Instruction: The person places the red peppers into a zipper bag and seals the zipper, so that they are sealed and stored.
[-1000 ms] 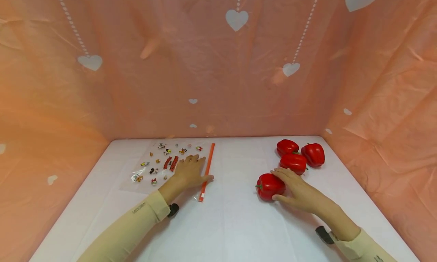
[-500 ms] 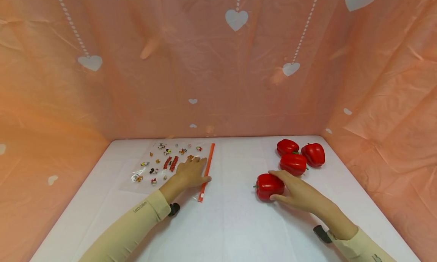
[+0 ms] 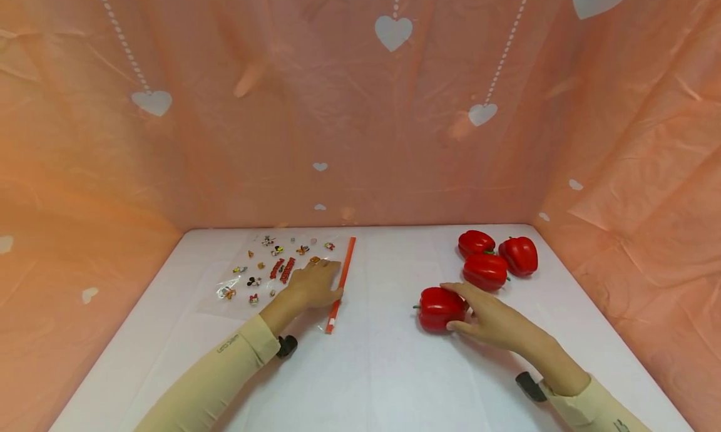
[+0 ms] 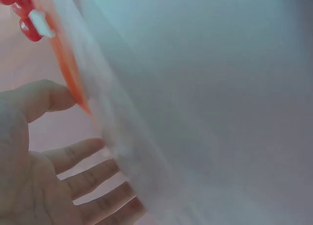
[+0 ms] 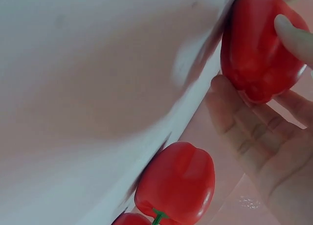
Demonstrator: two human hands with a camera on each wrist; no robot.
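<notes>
Beneath the left fingers (image 3: 327, 267) and right fingers (image 3: 463, 289) we see a white tabletop (image 3: 377, 382), faintly creased, running on beyond them to a straight rear edge (image 3: 405, 226). Past that, facing the fingers, we find a peach-orange back wall (image 3: 349, 125) of wrinkled sheeting with white hearts (image 3: 393, 34) and dotted strings (image 3: 511, 39). Out left of the left fingers, we see a left wall (image 3: 73, 219) glowing yellower; right of the right fingers, a creased right wall (image 3: 636, 219). We notice a soft shadow (image 5: 93, 88) near the right fingers.

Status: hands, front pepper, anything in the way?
Left hand touching printed bag. Right hand gripping front pepper, stem toward the bag. Three other peppers farther back, none between the hands.
</notes>
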